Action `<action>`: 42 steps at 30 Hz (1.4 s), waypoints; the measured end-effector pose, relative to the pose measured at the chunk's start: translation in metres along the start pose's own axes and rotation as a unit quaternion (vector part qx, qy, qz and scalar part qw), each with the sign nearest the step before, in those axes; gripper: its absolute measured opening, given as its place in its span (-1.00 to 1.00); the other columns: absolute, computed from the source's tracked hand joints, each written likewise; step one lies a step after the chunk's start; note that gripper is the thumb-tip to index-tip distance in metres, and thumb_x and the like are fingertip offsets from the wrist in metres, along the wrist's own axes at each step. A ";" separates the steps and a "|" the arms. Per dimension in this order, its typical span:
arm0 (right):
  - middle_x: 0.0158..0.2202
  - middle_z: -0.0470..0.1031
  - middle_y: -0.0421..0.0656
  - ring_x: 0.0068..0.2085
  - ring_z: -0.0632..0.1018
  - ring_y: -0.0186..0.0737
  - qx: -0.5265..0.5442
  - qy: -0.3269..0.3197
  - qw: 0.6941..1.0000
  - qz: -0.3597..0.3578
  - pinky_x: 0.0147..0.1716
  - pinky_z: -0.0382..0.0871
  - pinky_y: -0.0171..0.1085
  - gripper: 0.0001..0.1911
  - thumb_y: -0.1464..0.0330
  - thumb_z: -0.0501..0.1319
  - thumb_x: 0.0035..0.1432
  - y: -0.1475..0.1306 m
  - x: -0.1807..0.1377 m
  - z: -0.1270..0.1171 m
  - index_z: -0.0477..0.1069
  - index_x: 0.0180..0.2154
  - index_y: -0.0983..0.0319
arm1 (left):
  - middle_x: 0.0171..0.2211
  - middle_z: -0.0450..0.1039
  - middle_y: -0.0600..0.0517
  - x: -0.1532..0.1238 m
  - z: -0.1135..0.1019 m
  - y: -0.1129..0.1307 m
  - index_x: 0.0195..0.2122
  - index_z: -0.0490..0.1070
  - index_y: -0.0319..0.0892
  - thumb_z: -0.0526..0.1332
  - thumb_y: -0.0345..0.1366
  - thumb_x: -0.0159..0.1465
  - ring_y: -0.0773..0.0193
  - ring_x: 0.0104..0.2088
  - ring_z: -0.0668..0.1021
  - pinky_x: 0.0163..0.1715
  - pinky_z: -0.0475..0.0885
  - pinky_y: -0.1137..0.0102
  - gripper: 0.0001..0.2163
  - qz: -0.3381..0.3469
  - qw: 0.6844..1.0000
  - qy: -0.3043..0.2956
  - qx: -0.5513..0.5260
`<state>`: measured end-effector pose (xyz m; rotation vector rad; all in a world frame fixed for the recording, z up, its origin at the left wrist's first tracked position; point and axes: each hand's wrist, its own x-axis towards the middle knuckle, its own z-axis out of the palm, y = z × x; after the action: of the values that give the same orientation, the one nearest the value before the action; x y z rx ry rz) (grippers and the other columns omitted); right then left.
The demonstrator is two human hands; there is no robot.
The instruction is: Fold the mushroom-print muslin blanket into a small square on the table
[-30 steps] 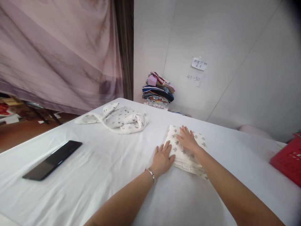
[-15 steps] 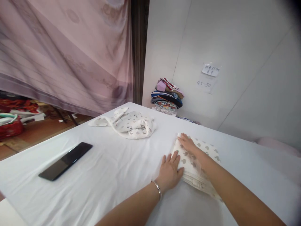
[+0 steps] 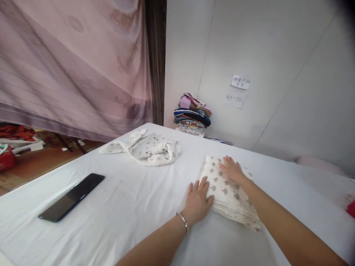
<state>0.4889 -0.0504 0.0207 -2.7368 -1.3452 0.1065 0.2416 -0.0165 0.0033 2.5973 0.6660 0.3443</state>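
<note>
A folded white cloth (image 3: 219,190) with grey-brown tree-like prints lies on the white-covered table (image 3: 133,214), its layers showing along the near edge. My right hand (image 3: 232,170) rests flat on its upper part, fingers spread. Against the cloth's left edge lies my left hand (image 3: 198,199), fingers stretched out and apart, with a silver bracelet on the wrist. My right forearm hides part of the cloth's right side. Farther back sits a crumpled white cloth (image 3: 155,149) with small dark prints, apart from both hands.
A black phone (image 3: 72,197) lies at the table's left. Behind the far edge stands a stack of folded fabrics (image 3: 192,114) by a wall with paper notes (image 3: 234,99). A pink curtain (image 3: 83,66) hangs at the left, with red items (image 3: 13,135) beneath it.
My right hand has slid rightward across the folded cloth, away from its far left corner. My left hand stays at the left edge. The whole view has shifted slightly.
</note>
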 end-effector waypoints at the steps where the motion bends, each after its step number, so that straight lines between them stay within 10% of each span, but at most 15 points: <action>1: 0.32 -0.16 -0.07 0.30 -0.14 -0.04 -0.014 0.015 1.000 0.017 0.19 -0.24 0.07 -0.32 0.03 -0.21 0.22 0.009 -0.007 0.001 -0.01 0.25 0.26 | 0.29 -0.12 0.10 0.000 0.000 0.000 0.24 0.04 -0.07 -0.11 -0.07 0.28 0.04 0.23 0.10 0.20 -0.01 0.04 -0.50 -0.002 1.000 -0.001 0.001; 22: 0.32 -0.20 -0.02 0.30 -0.18 -0.10 0.175 0.060 0.976 0.113 0.24 -0.21 -0.07 -0.29 0.07 -0.04 0.18 0.049 -0.092 0.020 0.02 0.23 0.36 | 0.28 -0.07 0.06 0.007 0.004 0.000 0.20 0.09 -0.08 -0.06 -0.12 0.28 0.06 0.20 0.17 0.18 0.04 0.04 -0.54 0.009 0.999 0.010 0.034; 28: 0.27 0.03 -0.11 0.24 0.12 -0.13 0.477 0.122 0.836 0.244 0.19 0.05 -0.20 -0.31 0.09 0.10 0.11 0.056 -0.131 -0.008 0.08 0.22 0.23 | 0.27 -0.04 0.01 0.008 0.002 0.001 0.18 0.13 -0.06 -0.03 -0.14 0.29 0.06 0.19 0.20 0.17 0.04 0.06 -0.57 0.020 0.999 0.028 0.017; 32: 0.10 0.32 0.03 -0.04 0.46 -0.08 0.584 0.064 0.749 0.308 -0.25 0.48 -0.22 -0.25 0.17 0.19 0.07 0.055 -0.172 -0.010 0.02 0.22 0.29 | 0.27 -0.02 -0.02 0.012 0.006 -0.002 0.18 0.12 -0.10 0.01 -0.15 0.27 0.08 0.21 0.17 0.18 0.01 0.06 -0.55 0.013 0.998 0.040 -0.044; 42: -0.42 0.47 -0.09 -0.45 0.50 -0.26 0.632 -0.033 0.716 0.295 -0.52 0.45 -0.31 -0.62 0.07 0.17 0.09 0.057 -0.196 -0.010 0.34 -0.28 0.28 | 0.08 0.31 -0.10 0.026 -0.013 -0.006 0.13 0.19 -0.18 0.00 -0.08 0.26 0.17 -0.01 0.43 0.00 0.28 0.33 -0.54 -0.153 0.956 0.051 -0.246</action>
<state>0.4150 -0.2412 0.0292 -1.7373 -0.0716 0.8122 0.2572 0.0059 0.0152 1.9808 0.8772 0.4762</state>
